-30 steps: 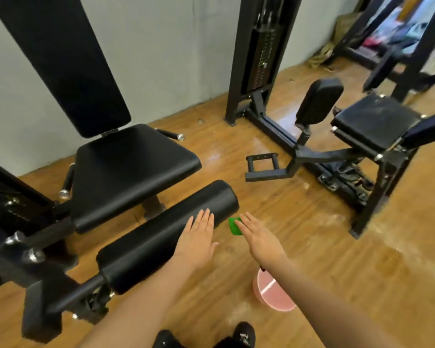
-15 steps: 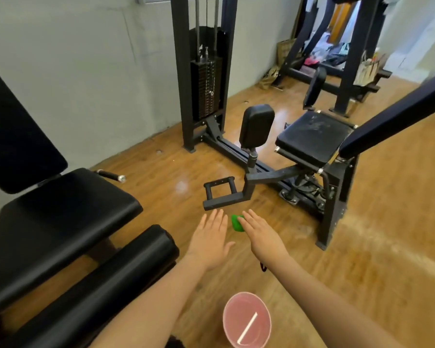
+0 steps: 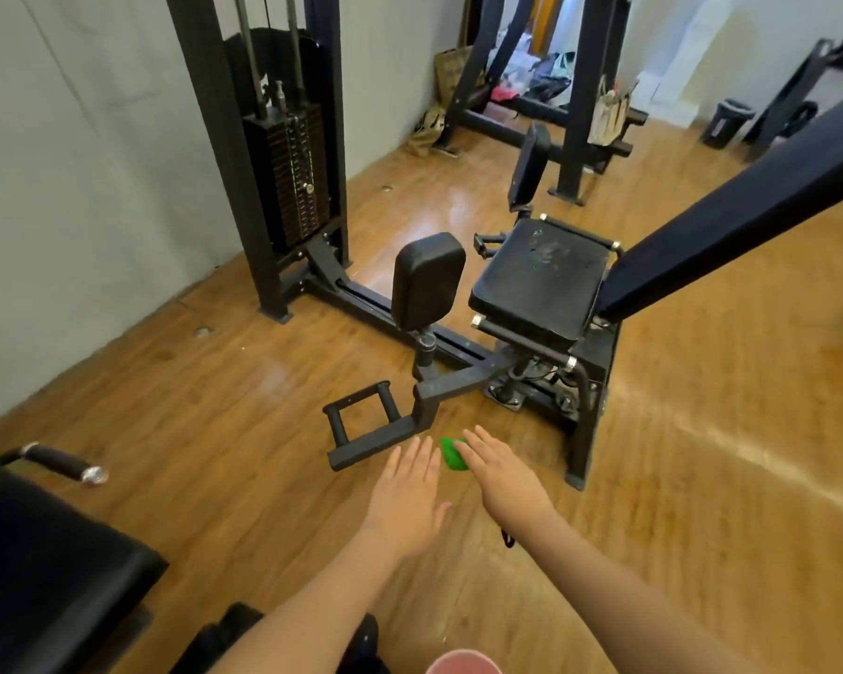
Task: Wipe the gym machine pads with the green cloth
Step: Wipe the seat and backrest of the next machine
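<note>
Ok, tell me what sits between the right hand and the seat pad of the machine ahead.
In the head view, between the right hand with the green cloth and the seat pad are bare wooden floor and the machine's black frame arm.

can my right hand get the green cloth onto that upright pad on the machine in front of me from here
Probably yes. The right hand holds the green cloth out in front, and only open floor and the low footrest frame lie between it and the upright pad. The pad looks beyond arm's length, so expect a step forward.
</note>
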The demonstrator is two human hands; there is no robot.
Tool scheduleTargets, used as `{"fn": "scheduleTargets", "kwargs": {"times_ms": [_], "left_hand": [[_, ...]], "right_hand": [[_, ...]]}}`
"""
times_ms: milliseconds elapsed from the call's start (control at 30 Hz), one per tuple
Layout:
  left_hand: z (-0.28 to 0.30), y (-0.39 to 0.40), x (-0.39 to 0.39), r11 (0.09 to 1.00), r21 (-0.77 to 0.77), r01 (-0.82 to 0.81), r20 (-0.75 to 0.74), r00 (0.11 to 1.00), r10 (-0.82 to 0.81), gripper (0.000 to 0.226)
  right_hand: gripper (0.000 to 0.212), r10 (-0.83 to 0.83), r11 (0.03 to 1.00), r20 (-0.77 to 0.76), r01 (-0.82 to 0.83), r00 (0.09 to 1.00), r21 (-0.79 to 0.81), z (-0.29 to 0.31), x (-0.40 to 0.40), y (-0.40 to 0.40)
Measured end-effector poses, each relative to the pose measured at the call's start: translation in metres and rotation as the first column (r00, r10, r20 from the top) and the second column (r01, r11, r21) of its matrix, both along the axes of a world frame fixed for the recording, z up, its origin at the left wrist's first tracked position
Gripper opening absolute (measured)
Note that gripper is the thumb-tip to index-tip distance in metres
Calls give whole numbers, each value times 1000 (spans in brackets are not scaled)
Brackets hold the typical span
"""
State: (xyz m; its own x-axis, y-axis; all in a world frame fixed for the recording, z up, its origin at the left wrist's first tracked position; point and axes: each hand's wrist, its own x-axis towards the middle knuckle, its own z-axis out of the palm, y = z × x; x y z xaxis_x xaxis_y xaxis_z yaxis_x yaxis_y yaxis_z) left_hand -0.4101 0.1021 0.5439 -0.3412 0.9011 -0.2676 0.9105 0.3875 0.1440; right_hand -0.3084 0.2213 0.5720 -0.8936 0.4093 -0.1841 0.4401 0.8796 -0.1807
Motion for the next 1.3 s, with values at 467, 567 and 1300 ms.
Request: {"fn": "scheduleTargets", "kwargs": {"times_ms": [467, 567, 1300], "left_hand": [[2, 203, -93, 991, 20, 135, -86, 987, -133, 69], [-2, 275, -97, 997, 27, 71, -94, 993, -69, 70], [-65, 695, -276, 992, -78, 99, -21, 995, -100, 72]], "right_hand": [[64, -157, 988, -69, 158, 985, 3, -19, -62, 203], [61, -144, 989, -100, 142, 984, -34, -27, -77, 279], [62, -472, 882, -62, 469, 880, -56, -73, -202, 712]]}}
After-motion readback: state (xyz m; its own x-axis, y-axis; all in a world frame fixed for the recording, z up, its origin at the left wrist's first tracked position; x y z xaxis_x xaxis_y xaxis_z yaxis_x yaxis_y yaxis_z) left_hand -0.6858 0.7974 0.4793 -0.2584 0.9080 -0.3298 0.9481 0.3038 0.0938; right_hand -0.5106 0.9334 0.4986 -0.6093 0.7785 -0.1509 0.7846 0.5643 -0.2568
